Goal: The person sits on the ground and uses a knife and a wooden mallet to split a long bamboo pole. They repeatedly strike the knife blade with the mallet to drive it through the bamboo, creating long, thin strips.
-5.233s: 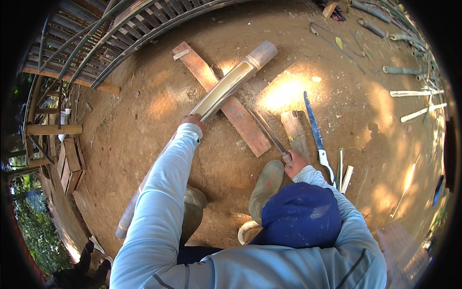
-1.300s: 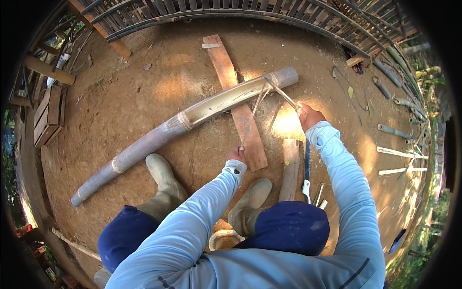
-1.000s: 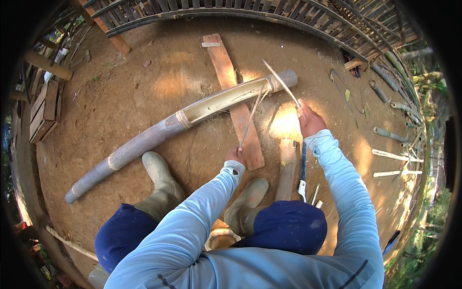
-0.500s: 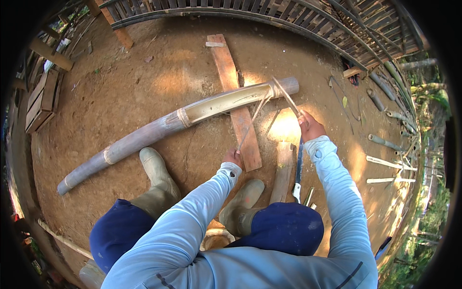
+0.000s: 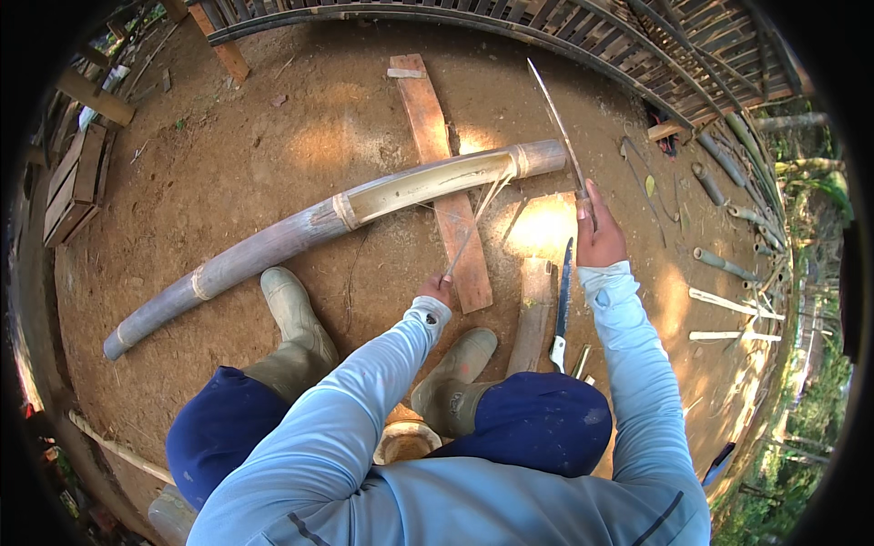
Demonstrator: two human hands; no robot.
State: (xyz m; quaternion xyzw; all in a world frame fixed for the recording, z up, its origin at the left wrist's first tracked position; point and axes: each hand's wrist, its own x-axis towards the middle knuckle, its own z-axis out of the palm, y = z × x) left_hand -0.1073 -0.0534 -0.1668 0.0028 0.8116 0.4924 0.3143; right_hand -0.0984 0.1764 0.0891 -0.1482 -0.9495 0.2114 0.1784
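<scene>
A long grey bamboo pole (image 5: 264, 250) lies slantwise across the ground, its upper wall cut away along a pale hollow opening (image 5: 423, 188) near the right end. Pale split strips still hang on at the node by that end. My left hand (image 5: 437, 288) is closed round the free end of a bamboo strip (image 5: 462, 244), pulled toward me. In my right hand (image 5: 601, 232), fingers wrapped round the handle, is a machete (image 5: 562, 127). Its long thin blade points away from me, past the pole's right end. A reddish wooden plank (image 5: 466, 259) runs beneath the pole.
A handsaw (image 5: 565, 296) with a white handle lies beside a short wooden piece (image 5: 533, 314), near my right knee. Cut bamboo lengths (image 5: 724, 264) are scattered at the right. A slatted bamboo structure (image 5: 437, 14) borders the far side; a wooden crate (image 5: 77, 187) stands left.
The machete has come away from the pole's right end and its blade now reaches farther out. My right hand shifted slightly right; my left hand keeps the strip.
</scene>
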